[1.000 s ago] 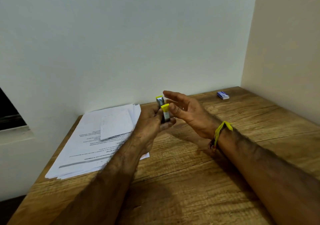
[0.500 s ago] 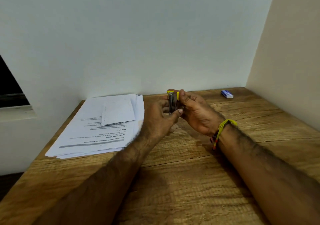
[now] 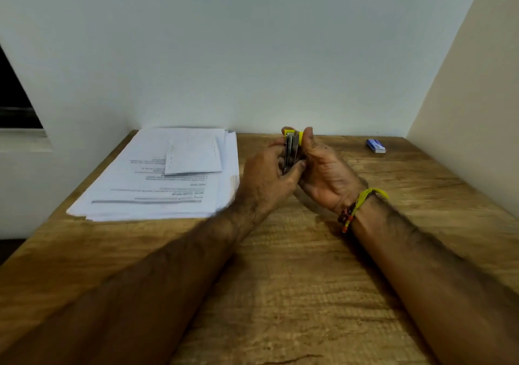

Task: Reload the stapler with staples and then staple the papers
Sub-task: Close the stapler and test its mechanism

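Note:
A small stapler with yellow ends and a metal body stands upright above the wooden table, held between both hands. My left hand grips its left side from below, thumb against the metal. My right hand wraps its right side, thumb pressed on the yellow top. Most of the stapler's lower part is hidden by my fingers. A stack of printed white papers lies on the table to the left, with a smaller folded sheet on top. A small blue staple box lies at the far right.
The wooden table is set in a corner, with a white wall behind and a beige wall on the right. A dark window opening is at the left. A yellow thread and beads circle my right wrist.
My right hand went from open beside the stapler to closed around it. Both hands now hold it a little farther from me, near the back wall.

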